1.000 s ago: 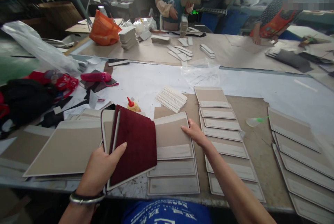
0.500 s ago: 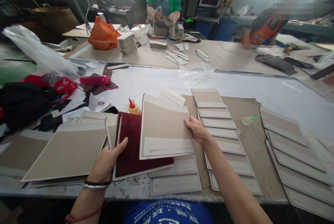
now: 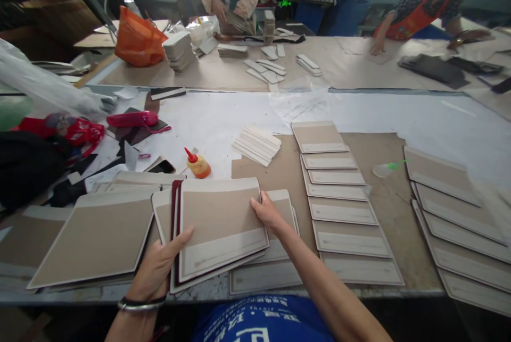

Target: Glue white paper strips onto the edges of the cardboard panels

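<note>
My left hand (image 3: 159,270) grips the near edge of a dark red cover (image 3: 174,209), thumb lying across its top. My right hand (image 3: 268,212) pinches the right edge of a beige card panel (image 3: 219,225) that now lies flat on that cover, hiding nearly all of the red. Under and right of them lies a column of beige panels (image 3: 263,275) overlapping like shingles. A second overlapped column (image 3: 339,209) runs away from me further right.
A big beige board stack (image 3: 91,235) lies left. A glue bottle (image 3: 196,164), a phone (image 3: 161,166), a white strip stack (image 3: 257,145) and a pink object (image 3: 131,118) sit beyond. More panels (image 3: 451,198) lie right. Two other people work at the far table.
My right hand lifted the top beige panel off the column, carried it left and laid it on the red cover held in my left hand. The view tilted down slightly.
</note>
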